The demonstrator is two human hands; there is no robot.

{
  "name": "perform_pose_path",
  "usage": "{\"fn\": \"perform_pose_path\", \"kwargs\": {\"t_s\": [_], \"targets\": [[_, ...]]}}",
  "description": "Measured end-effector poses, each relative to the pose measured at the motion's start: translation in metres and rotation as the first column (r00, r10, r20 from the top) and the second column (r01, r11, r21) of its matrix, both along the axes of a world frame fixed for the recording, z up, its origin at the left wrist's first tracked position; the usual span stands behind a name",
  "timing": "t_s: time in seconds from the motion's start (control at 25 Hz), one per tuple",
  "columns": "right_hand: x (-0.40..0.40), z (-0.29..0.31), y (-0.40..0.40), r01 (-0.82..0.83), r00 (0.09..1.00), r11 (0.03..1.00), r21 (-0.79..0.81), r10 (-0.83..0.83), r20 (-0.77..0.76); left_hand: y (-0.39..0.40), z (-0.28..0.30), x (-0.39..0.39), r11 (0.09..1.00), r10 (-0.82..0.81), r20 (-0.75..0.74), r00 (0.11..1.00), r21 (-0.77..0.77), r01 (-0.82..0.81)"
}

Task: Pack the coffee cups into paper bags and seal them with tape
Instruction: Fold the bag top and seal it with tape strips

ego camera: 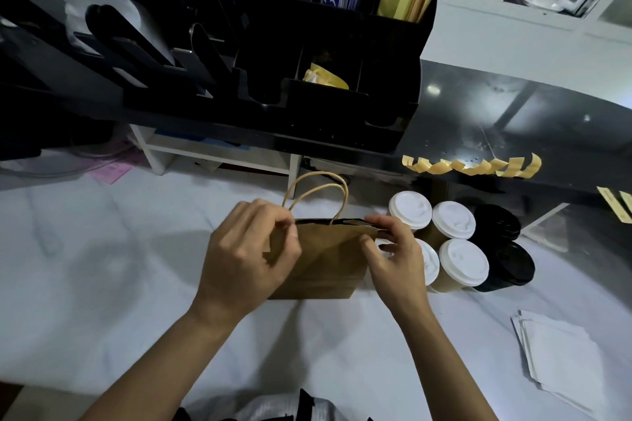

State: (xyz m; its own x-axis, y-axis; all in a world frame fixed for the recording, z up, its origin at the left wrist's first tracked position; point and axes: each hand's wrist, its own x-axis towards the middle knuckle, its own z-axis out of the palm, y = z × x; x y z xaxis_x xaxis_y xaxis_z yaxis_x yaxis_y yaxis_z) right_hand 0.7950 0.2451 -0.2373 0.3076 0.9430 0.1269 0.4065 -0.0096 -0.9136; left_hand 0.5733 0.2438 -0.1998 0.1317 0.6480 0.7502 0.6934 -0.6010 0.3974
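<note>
The fingers (pixel 290 227) of the left hand (pixel 244 260) are curled and pinch the left end of the paper bag's (pixel 328 260) top edge, while the right hand (pixel 393 251) pinches the right end of the same edge between thumb and curled fingers — both hands are closed on the bag, neither holds anything else. The bag stands upright on the pale worktop (pixel 102 284), its mouth showing as a narrow dark slit, its twisted handles (pixel 316 195) rising behind the hands. The step in hand looks like opening the mouth: it would go best by drawing the two edges apart evenly, keeping the base flat on the worktop so the bag does not tip, and easing the side folds out rather than tearing at them. Counting outward from the bag: one bag, two handle loops; just right of the bag, four white-lidded cups (pixel 455 220) in a tight cluster, one partly hidden by the right hand; right of those, two stacks of black lids or dark cups (pixel 506 267) — I cannot tell which. Behind and right of the bag, a row of yellow tape strips (pixel 472 166) hangs from the dark counter edge, too crowded to count surely. Right and nearer than the bag lies one stack of white sheets (pixel 564 355).
</note>
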Motion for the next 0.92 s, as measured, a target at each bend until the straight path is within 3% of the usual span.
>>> {"fn": "perform_pose_path", "kwargs": {"t_s": [0.12, 0.24, 0.56, 0.8, 0.92], "targets": [[0.002, -0.002, 0.001, -0.004, 1.000, 1.000, 0.000, 0.004, 0.000, -0.008, -0.006, 0.021, 0.997, -0.081, -0.012, 0.997, -0.013, 0.081], [0.005, -0.001, 0.002, -0.021, 1.000, 1.000, -0.004, 0.021, 0.013, -0.007, -0.015, 0.036, 0.980, -0.141, -0.069, 0.988, -0.152, 0.130], [0.014, -0.003, 0.004, -0.056, 0.998, 0.998, -0.007, 0.056, 0.004, 0.016, -0.022, 0.054, 0.953, -0.164, -0.246, 0.955, -0.288, 0.090], [0.021, 0.004, 0.009, -0.105, 0.989, 0.994, 0.000, 0.105, -0.108, 0.033, -0.026, 0.061, 0.941, -0.177, -0.315, 0.932, -0.333, 0.066], [0.026, 0.014, 0.022, 0.003, 0.972, 0.999, -0.048, -0.015, -0.236, 0.034, -0.027, 0.060, 0.940, -0.176, -0.291, 0.940, -0.335, 0.072]]}}
